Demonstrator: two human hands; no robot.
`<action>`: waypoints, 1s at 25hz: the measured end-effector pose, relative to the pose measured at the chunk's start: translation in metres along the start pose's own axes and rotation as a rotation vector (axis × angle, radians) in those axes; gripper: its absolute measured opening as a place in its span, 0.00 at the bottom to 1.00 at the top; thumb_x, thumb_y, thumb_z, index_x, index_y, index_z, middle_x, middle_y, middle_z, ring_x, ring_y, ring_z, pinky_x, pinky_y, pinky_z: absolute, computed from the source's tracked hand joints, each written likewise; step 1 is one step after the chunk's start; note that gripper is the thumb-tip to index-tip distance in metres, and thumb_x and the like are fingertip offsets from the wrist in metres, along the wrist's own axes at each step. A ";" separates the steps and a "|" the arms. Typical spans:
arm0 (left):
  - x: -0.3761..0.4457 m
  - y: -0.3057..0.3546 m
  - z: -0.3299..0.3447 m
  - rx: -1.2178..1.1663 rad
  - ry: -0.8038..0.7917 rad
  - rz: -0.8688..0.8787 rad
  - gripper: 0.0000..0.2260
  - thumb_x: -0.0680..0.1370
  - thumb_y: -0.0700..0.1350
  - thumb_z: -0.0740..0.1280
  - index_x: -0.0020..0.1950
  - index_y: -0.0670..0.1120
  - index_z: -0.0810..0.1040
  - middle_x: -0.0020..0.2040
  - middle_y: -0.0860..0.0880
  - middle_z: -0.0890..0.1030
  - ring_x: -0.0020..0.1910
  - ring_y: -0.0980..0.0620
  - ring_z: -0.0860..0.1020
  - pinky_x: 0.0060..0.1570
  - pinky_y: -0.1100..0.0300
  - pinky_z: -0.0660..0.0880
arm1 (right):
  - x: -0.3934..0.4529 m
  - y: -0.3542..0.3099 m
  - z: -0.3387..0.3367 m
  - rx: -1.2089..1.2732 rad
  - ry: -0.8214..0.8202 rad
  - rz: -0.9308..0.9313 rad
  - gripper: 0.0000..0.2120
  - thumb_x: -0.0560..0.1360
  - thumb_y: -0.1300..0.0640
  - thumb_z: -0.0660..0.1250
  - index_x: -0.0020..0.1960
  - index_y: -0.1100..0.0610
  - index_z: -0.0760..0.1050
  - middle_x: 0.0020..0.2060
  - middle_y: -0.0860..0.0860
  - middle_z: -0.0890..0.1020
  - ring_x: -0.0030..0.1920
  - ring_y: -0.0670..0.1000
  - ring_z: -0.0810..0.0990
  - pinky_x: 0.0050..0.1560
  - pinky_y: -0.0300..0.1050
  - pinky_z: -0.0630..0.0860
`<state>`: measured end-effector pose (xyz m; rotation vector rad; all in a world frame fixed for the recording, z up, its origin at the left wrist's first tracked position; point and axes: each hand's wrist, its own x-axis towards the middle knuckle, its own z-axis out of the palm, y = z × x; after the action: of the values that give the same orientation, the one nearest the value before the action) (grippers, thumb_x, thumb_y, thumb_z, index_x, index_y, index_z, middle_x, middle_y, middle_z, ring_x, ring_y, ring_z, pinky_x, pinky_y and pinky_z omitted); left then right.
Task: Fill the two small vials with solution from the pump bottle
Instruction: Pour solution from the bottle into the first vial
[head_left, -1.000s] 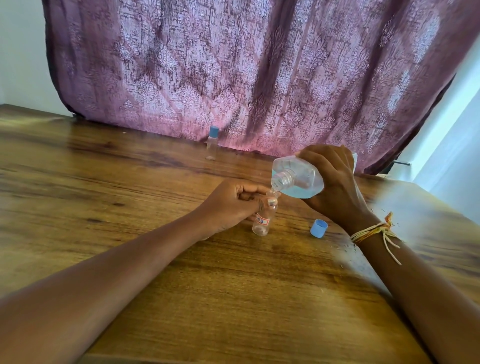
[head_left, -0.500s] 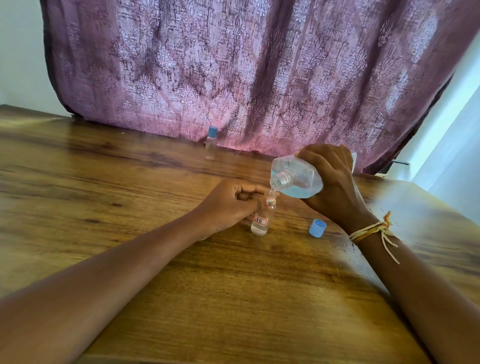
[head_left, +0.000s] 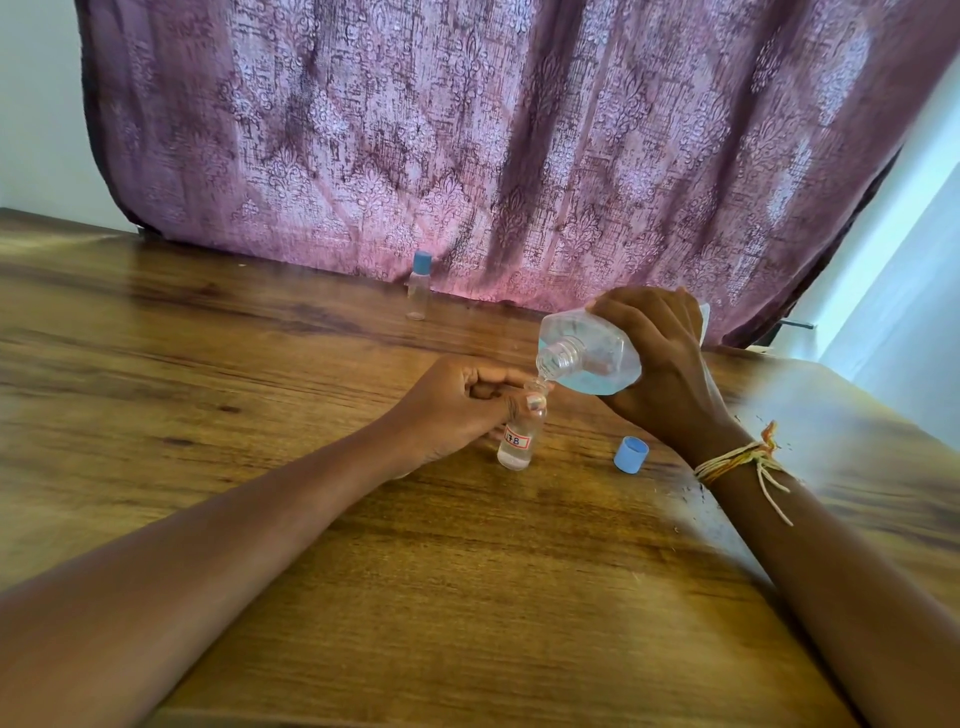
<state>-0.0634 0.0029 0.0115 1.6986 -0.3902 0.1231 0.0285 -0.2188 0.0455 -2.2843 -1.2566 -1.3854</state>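
Wooden table (head_left: 260, 364) backed by a purple patterned curtain (head_left: 467, 130); left hand (head_left: 452, 410) rests on the surface near the table's middle, fingers curled, thumb and forefinger pinched on the neck of an open vial (head_left: 519, 441) that stands upright, clear, with a red-bordered label and a little liquid at its bottom. Right hand (head_left: 660, 364), thread band at the wrist, is wrapped closed around the pump bottle (head_left: 592, 353), which is tipped with its uncapped threaded mouth at the vial's opening, pale blue solution pooled inside. Blue cap (head_left: 631, 454) lies just right of the vial; a second capped vial (head_left: 418, 288) stands at the far edge by the curtain.
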 end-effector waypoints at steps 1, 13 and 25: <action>0.000 0.000 0.000 0.002 0.002 0.001 0.09 0.76 0.39 0.69 0.56 0.46 0.83 0.48 0.48 0.86 0.41 0.55 0.84 0.38 0.63 0.81 | 0.000 0.000 0.000 -0.002 -0.002 -0.001 0.23 0.67 0.52 0.77 0.57 0.63 0.78 0.54 0.60 0.80 0.54 0.64 0.78 0.55 0.70 0.69; 0.001 0.001 0.000 0.020 0.000 -0.017 0.12 0.76 0.41 0.70 0.59 0.43 0.82 0.51 0.42 0.86 0.46 0.47 0.84 0.42 0.59 0.82 | 0.000 0.003 0.002 0.000 0.003 -0.011 0.23 0.69 0.50 0.76 0.58 0.62 0.77 0.54 0.60 0.80 0.54 0.63 0.77 0.55 0.67 0.69; 0.001 0.000 -0.001 0.033 -0.002 -0.006 0.12 0.76 0.40 0.69 0.60 0.42 0.81 0.52 0.42 0.86 0.45 0.49 0.84 0.43 0.55 0.82 | 0.000 0.002 0.001 0.012 -0.009 -0.007 0.24 0.68 0.50 0.76 0.58 0.61 0.76 0.55 0.59 0.80 0.55 0.63 0.77 0.56 0.68 0.69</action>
<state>-0.0627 0.0034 0.0122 1.7322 -0.3864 0.1239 0.0305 -0.2196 0.0455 -2.2827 -1.2731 -1.3676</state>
